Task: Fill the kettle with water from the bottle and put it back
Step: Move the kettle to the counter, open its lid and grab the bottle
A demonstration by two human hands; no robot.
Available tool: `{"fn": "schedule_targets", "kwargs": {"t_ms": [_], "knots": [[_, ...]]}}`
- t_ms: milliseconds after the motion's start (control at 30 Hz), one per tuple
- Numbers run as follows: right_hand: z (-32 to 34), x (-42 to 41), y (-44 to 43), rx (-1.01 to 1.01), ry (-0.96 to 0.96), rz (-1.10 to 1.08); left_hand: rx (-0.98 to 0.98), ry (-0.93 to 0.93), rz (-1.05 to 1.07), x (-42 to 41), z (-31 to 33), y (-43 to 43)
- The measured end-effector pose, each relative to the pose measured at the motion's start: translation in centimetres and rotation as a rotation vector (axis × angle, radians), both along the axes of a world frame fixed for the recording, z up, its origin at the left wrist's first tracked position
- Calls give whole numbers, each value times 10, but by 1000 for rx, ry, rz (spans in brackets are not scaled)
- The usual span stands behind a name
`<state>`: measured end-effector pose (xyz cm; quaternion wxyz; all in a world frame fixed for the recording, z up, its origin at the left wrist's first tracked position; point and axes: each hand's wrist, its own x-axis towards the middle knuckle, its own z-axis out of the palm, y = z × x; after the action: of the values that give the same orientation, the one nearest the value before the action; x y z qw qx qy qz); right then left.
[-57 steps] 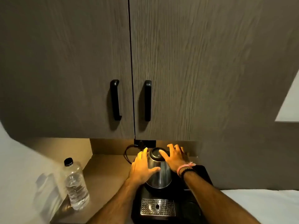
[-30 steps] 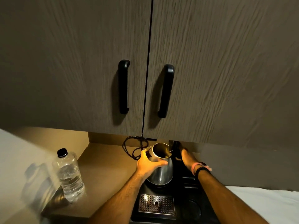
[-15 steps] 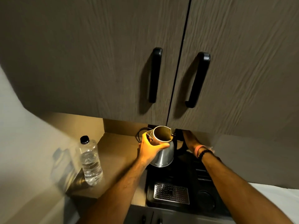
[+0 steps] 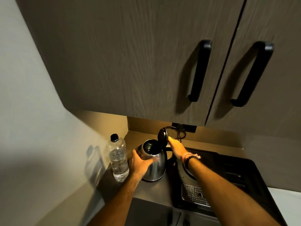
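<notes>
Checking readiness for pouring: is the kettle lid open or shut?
Open. The lid stands upright above the kettle, whose dark interior is exposed.

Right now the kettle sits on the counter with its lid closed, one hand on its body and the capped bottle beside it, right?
Not quite: the lid is flipped open, as the head view shows. The kettle does sit on the counter, the left hand on its body, the capped bottle beside it.
</notes>
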<state>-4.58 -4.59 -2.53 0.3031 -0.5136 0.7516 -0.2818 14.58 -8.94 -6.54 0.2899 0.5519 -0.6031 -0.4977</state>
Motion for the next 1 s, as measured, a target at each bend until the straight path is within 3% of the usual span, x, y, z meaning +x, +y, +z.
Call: {"fn": "schedule_targets", "kwargs": {"t_ms": [200, 300, 367, 467, 533, 700, 1000], "knots": [[-6, 3, -10, 15, 38, 27, -6, 2, -3, 3, -6, -1], [-5, 2, -10, 40, 63, 48, -103, -172, -23, 6, 9, 8], [-3, 0, -9, 63, 95, 52, -365, -321, 13, 15, 26, 16], [-4, -6, -9, 147, 274, 32, -866, -301, 207, 35, 55, 16], [-3, -6, -8, 210, 286, -47, -977, -280, 349, 50, 72, 2], [0, -3, -6, 287, 253, -85, -730, -334, 198, 75, 77, -34], [1, 2, -7, 256, 378, 100, -653, -318, 124, 92, 80, -51]]}}
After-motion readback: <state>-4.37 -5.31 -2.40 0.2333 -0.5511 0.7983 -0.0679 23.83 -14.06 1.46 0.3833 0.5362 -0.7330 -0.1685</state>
